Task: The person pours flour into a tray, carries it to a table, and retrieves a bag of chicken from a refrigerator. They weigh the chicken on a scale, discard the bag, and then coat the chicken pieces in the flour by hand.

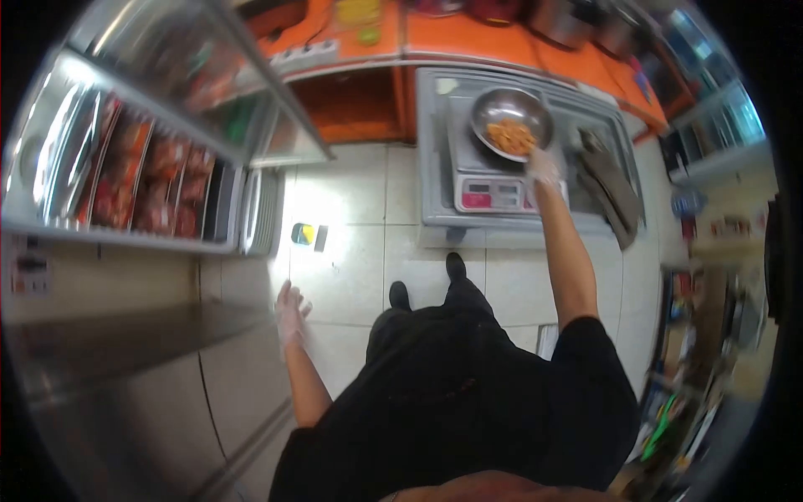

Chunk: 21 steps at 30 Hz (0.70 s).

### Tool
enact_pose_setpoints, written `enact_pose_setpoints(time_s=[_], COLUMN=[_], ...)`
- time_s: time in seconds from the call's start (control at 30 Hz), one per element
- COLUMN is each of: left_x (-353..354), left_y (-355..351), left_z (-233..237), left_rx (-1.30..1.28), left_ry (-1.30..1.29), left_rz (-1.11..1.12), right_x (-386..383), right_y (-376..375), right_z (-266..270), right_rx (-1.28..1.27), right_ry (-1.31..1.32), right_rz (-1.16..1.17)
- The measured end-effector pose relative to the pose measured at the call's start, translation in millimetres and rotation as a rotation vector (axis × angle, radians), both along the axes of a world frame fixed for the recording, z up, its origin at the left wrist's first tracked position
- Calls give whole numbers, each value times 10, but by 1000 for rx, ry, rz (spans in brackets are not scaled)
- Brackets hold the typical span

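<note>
A round metal bowl (pixel 489 107) with orange-brown pieces of food (pixel 511 137) in it is on a scale (pixel 500 195) with a pink and white front panel. My right hand (pixel 543 167), in a clear glove, reaches to the bowl's near right rim, its fingers closed on the edge and partly blurred. My left hand (pixel 292 315), also in a clear glove, hangs low at my left side over the floor. Its fingers are apart, and nothing is in it.
The scale stands on a grey freezer top (pixel 431 167) beside a dark cloth (pixel 609 188). Left is a lit fridge (pixel 150 243) with red packs and its glass door (pixel 288 109) open. An orange counter (pixel 468 42) runs behind; a steel surface (pixel 125 343) is lower left, cluttered shelves (pixel 677 368) right.
</note>
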<state>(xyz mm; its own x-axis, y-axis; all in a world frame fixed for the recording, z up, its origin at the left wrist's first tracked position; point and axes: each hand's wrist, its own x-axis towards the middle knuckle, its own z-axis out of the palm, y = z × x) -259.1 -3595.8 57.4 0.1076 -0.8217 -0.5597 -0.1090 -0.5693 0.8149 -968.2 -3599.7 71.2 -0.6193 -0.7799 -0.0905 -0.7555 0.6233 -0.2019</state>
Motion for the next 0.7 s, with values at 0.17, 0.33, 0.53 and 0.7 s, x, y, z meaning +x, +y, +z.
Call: enact_pose_setpoints(time_s=[0.17,0.33,0.53,0.7], left_x=[-756,-2228,-1747,-671], left_y=[573,469,565,1076], left_z=[116,1709,1764,848], left_rx=[47,-37,-7,-192], left_ry=[182,736,425,368], left_rz=[163,118,332,470], right_x=[437,903,2606,3743], right_y=[334,14,-541,-1039], right_z=[773,840,1186,1454], right_rx=[-567,-224,97,569], right_ry=[-367,-962,-972,-1206], right_rz=[231,435,905,761])
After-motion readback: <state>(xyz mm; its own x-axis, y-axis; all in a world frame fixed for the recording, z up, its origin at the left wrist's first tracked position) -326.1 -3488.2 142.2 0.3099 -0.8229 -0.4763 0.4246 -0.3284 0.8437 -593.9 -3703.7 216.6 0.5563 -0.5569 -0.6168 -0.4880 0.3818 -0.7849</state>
